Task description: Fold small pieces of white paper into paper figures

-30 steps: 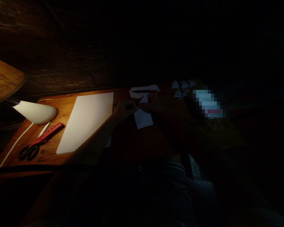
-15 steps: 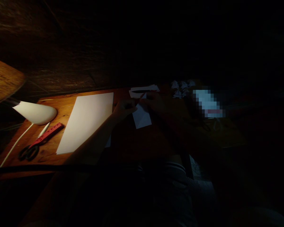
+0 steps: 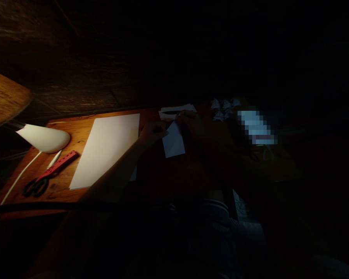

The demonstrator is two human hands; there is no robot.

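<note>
A small white folded paper (image 3: 173,144), pointed at its top and square at the bottom, lies in the dim middle of the table between my hands. My left hand (image 3: 153,132) pinches its left edge, thumb and fingers closed. At the paper's tip, the fingers of my right hand (image 3: 191,121) are bent together on the fold; shadow hides part of this hand. Just behind are loose white paper pieces (image 3: 164,114) with a dark, slim, blade-like object (image 3: 173,112) on them. Several small folded paper shapes (image 3: 219,114) stand to the right.
A stack of white sheets (image 3: 109,147) lies left of my hands on the wooden table (image 3: 64,130). Farther left are red-and-black scissors (image 3: 56,166), a white lamp base (image 3: 46,138) and its cord (image 3: 20,176). A bright blurred-out rectangle (image 3: 256,126) lies at right.
My right hand's fingers have shifted up to the paper's tip, uncovering more of its upper part. The paper has swung slightly left at its lower end. My left hand stays in place.
</note>
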